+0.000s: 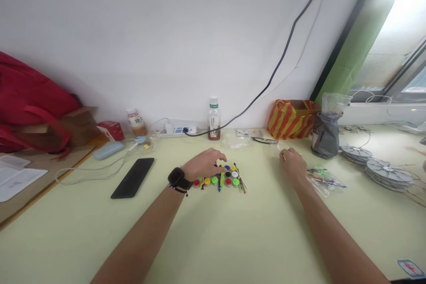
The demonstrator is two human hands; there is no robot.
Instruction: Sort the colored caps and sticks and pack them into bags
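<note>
My left hand (206, 163) hovers over a cluster of small round pots with coloured tops (214, 180), its thumb and index finger apart and nothing visible between them. The tops are red, yellow, green, blue, black and white, set in rows. Thin coloured strips (242, 182) lie beside and between them. To the right, my right hand (293, 165) is closed, with fingertips pinched together next to a clear plastic piece (275, 148). Whatever the fingertips hold is too small to make out. Beside that wrist lies a clear bag of coloured strips (324, 179).
A black phone (133, 178) lies at left near a white cable. Along the wall stand a power strip (179, 129), a brown-liquid bottle (214, 120) and a striped bag (289, 117). A grey bag (326, 135) and stacked grey discs (388, 173) occupy the right.
</note>
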